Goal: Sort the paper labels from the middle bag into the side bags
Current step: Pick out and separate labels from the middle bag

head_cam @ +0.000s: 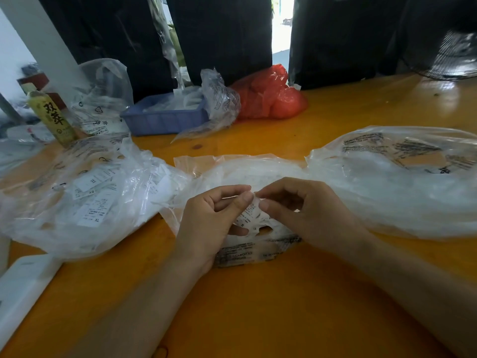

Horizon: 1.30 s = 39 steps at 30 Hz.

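Both hands pinch one small white paper label with black print (pixel 251 215) between thumbs and fingertips, the left hand (pixel 214 220) on its left edge and the right hand (pixel 299 213) on its right edge, other fingers curled. This label is held just above the mouth of the clear crumpled plastic middle bag (pixel 258 171), which lies on the orange wooden table (pixel 258 306) under the hands.

Far left of the grip and behind, a yellow-green drink bottle with dark characters (pixel 50 113) stands upright. Nearer, left of the grip, the clear plastic left bag (pixel 77 192) lies open; it contains several white labels, some marked XS and XL. Behind the grip and a little left, a blue plastic tray (pixel 160 120) holds clear plastic wrapping. Just right of the tray lies a red plastic bag (pixel 271 96). Right of the grip, the clear printed plastic right bag (pixel 400 182) touches the middle bag; what is inside it I cannot tell.
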Each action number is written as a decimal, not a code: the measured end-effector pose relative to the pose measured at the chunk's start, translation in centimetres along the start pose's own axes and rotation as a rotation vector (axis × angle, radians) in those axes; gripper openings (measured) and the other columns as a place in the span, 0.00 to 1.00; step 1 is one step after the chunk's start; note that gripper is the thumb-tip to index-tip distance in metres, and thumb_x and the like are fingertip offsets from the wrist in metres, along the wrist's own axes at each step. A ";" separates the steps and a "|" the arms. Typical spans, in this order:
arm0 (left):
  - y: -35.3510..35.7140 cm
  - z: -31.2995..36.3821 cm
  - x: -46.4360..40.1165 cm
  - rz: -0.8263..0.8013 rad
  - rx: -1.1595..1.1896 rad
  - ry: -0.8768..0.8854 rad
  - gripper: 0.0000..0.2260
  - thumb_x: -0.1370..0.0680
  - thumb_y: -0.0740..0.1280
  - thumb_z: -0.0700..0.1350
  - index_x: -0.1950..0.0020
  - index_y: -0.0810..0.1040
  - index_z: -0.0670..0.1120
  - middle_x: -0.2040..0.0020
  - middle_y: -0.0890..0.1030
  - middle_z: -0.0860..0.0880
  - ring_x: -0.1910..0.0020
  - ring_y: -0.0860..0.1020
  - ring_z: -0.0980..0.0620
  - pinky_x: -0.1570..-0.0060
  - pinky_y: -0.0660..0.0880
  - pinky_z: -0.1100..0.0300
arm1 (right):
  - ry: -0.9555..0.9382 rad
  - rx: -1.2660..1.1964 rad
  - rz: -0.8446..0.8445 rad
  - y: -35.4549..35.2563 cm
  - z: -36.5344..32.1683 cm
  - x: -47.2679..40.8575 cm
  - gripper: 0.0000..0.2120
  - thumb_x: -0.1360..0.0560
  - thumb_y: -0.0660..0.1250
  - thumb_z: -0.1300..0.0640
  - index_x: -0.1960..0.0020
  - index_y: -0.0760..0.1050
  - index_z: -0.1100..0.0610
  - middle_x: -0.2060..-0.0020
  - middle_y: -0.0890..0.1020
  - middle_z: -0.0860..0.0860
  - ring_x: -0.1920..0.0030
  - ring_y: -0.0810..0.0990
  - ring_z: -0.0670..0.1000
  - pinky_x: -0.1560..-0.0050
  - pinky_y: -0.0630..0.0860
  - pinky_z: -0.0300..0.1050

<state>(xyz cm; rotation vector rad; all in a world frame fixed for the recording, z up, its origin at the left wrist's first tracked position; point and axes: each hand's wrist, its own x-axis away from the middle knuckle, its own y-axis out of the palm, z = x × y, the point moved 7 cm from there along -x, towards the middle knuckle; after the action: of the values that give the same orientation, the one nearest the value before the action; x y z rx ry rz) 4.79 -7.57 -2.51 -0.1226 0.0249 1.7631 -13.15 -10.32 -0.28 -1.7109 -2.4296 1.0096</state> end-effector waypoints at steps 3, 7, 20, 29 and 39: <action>0.1 0.1 0.0 -0.019 -0.035 0.017 0.14 0.29 0.77 0.56 0.45 0.88 0.55 0.53 0.90 0.51 0.57 0.87 0.56 0.63 0.84 0.60 | 0.001 0.017 0.046 -0.3 0.1 -0.1 0.07 0.23 0.73 0.53 0.46 0.82 0.45 0.60 0.84 0.40 0.57 0.83 0.41 0.54 0.81 0.37; -0.4 1.4 0.0 -0.009 -0.215 0.176 0.15 0.24 0.78 0.48 0.40 0.84 0.60 0.46 0.88 0.59 0.50 0.86 0.57 0.51 0.83 0.62 | 0.010 -0.038 0.214 -2.0 0.2 -0.3 0.09 0.23 0.74 0.56 0.47 0.80 0.45 0.60 0.84 0.42 0.58 0.84 0.44 0.56 0.80 0.36; -18.1 7.1 -2.9 0.728 -1.142 0.265 0.12 0.19 0.60 0.39 0.44 0.83 0.40 0.44 0.81 0.35 0.47 0.81 0.34 0.45 0.80 0.39 | 0.269 1.002 0.208 -9.6 4.5 -1.9 0.11 0.24 0.64 0.67 0.45 0.81 0.59 0.49 0.83 0.58 0.49 0.80 0.60 0.48 0.79 0.54; -21.1 4.0 -3.4 0.559 -1.416 -0.241 0.21 0.18 0.62 0.38 0.25 0.75 0.43 0.27 0.74 0.32 0.28 0.70 0.29 0.29 0.70 0.37 | 0.363 1.059 0.076 -8.9 5.5 -1.2 0.10 0.22 0.65 0.63 0.42 0.78 0.58 0.50 0.83 0.57 0.48 0.80 0.60 0.50 0.78 0.52; -18.1 5.1 -3.1 0.613 -1.408 -0.050 0.19 0.17 0.60 0.37 0.26 0.76 0.42 0.35 0.78 0.30 0.33 0.72 0.27 0.33 0.68 0.35 | 0.507 1.140 0.021 -10.2 4.4 -0.6 0.14 0.25 0.62 0.68 0.67 0.70 0.56 0.68 0.72 0.53 0.69 0.67 0.52 0.65 0.67 0.45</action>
<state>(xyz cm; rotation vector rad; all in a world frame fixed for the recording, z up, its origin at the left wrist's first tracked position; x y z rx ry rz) 22.74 -6.65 3.77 -1.1745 -1.3428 2.0556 -23.04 -15.03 1.54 -1.2860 -1.1032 1.3341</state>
